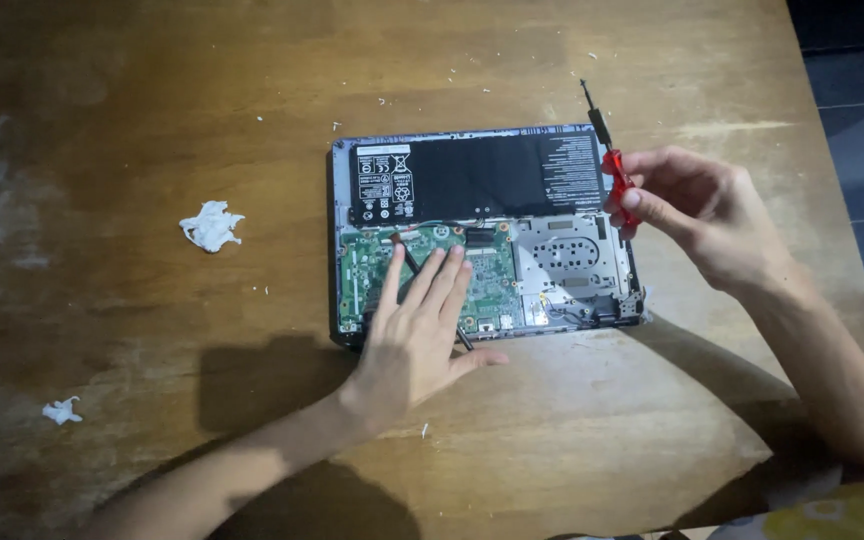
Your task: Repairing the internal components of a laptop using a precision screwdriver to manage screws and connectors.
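Laptop (482, 232), opened, black battery and green board bared, lay mid-table (152, 130). My left hand (417, 335) pressed flat, fingers spread, holding nothing; right hand (697, 215) pinched red-handled screwdriver (607, 150). Unscrewing stage, I judged; tip needed seating next.

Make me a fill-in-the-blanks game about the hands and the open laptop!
The right hand holds a red ____.
The left hand lies flat on the green ____ of the laptop.
The long black battery sits at the laptop's ____ edge.
Two crumpled tissues lie on the wooden ____.

Missing words: screwdriver; board; far; table.
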